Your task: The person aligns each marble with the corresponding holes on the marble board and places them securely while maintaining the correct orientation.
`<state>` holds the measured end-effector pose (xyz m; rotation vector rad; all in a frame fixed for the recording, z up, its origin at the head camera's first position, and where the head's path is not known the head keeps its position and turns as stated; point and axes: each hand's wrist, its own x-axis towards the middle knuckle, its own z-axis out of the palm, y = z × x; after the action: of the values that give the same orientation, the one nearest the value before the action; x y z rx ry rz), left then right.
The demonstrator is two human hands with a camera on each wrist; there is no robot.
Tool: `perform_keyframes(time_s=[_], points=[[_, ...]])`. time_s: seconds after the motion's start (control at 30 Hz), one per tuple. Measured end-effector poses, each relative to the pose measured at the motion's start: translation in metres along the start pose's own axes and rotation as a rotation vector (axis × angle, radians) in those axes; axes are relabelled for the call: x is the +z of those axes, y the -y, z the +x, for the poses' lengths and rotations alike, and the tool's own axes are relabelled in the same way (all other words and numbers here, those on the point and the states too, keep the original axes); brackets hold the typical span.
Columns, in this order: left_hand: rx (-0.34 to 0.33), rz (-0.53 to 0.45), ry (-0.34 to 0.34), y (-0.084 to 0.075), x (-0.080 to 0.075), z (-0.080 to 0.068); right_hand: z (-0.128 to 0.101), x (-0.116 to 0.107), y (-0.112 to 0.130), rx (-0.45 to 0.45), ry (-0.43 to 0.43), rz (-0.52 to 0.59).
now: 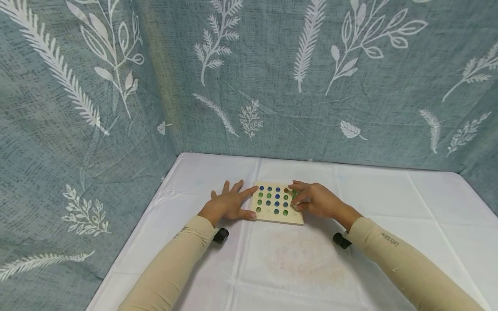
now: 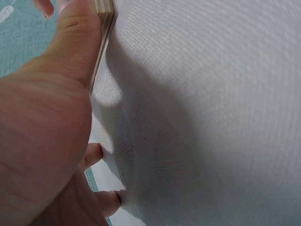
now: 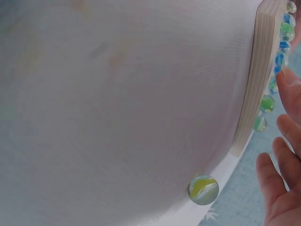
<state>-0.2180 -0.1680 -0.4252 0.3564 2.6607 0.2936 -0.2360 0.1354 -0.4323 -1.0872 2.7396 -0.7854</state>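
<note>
Your left hand (image 1: 229, 204) flat with spread fingers against the left edge of the square pale wooden board (image 1: 277, 204) of blue and green glass marbles on the white-clothed counter (image 1: 295, 259), your right hand (image 1: 317, 200) with loosely bent fingers over its right edge, a yellow-green marble (image 3: 203, 189) loose on the cloth.

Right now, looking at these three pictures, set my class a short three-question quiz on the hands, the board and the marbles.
1. True or false: the left hand lies with straight fingers against the wooden board.
2. Which marble colours fill most of the board: A red and black, B blue and green, C white only?
3. Fill in: a loose yellow-green marble lies off the board on the white ____.

Key: 1 true. 2 B. 3 cloth; the right hand rests over the board's right side.
</note>
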Motion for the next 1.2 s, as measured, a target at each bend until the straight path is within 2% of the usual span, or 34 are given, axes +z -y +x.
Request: perform_keyframes(time_s=[0.47,0.77,1.2], points=[[0.005,-0.002,0.007,0.0014,0.0005,-0.0019,0.0024,0.0036,-0.0006,0.007,0.002,-0.002],[0.004,-0.01,0.002,0.0024,0.0026,-0.0004,0.0029,0.0078,-0.0021,-0.032,-0.008,-0.022],[0.01,-0.02,-0.01,0.0033,0.002,-0.0009,0.0036,0.0038,0.0013,-0.039,-0.011,-0.028]])
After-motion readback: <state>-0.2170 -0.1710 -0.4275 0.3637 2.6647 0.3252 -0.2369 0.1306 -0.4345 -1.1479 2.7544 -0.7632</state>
